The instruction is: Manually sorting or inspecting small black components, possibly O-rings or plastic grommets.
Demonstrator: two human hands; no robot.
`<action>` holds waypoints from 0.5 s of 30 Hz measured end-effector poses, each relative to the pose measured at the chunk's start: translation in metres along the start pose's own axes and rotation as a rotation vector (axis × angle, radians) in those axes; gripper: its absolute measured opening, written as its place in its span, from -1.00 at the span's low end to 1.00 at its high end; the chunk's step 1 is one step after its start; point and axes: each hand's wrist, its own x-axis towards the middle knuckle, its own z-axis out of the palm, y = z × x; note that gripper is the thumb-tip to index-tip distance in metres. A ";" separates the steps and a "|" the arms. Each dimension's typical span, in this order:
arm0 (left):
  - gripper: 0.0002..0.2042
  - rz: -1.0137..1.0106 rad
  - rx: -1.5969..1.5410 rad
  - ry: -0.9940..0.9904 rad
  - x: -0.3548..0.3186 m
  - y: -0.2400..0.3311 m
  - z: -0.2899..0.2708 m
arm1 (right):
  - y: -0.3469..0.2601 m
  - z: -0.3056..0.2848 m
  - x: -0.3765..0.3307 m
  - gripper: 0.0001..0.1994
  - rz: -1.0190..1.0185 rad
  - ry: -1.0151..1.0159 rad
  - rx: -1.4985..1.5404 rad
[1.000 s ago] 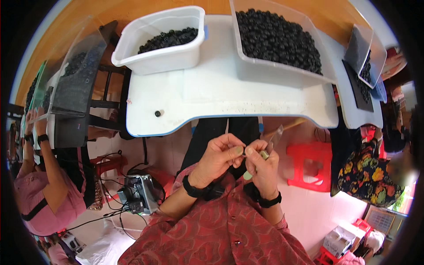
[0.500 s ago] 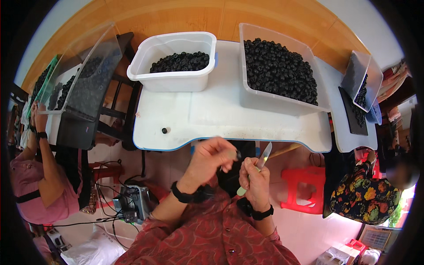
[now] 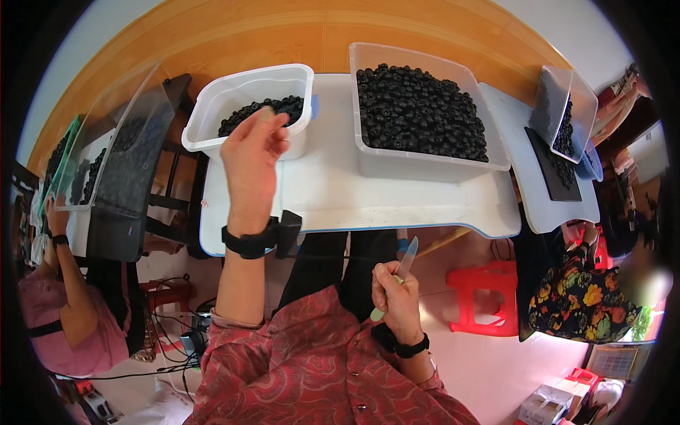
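My left hand (image 3: 256,145) is raised over the near right rim of a white plastic tub (image 3: 202,144). Its fingers are loosely curled and apart, and I see nothing between them. Small black ring-shaped pieces (image 3: 241,122) lie in the tub, partly hidden by the hand. My right hand (image 3: 398,297) is closed around a knife (image 3: 409,256) with a pale green handle, in front of the table edge. The blade points up and away from me.
A large clear bin (image 3: 425,164) heaped with black pieces stands right of the tub on the white table (image 3: 329,191). A red stool (image 3: 485,297) stands at right. Co-workers sit on both sides, beside other bins (image 3: 106,163). Cables (image 3: 170,312) hang lower left.
My left hand has moved up and left from beside the knife to the white tub. The small dark piece at its fingertips no longer shows. My right hand still grips the knife.
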 end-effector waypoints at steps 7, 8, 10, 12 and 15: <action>-0.86 0.651 0.886 -0.508 -0.021 -0.053 0.079 | 0.000 -0.002 -0.001 -0.79 0.004 0.008 -0.019; -0.84 0.772 1.030 -0.560 -0.018 -0.061 0.090 | 0.001 -0.004 0.000 -0.79 -0.007 0.025 -0.032; -0.84 0.771 1.135 -0.588 -0.013 -0.070 0.106 | 0.000 -0.005 -0.001 -0.79 -0.015 0.026 -0.047; -0.83 0.763 1.239 -0.622 -0.007 -0.078 0.118 | 0.002 -0.008 -0.003 -0.80 -0.022 0.027 -0.053; -0.84 0.515 1.484 -0.712 0.001 -0.081 0.133 | 0.001 -0.010 -0.003 -0.80 -0.020 0.068 -0.085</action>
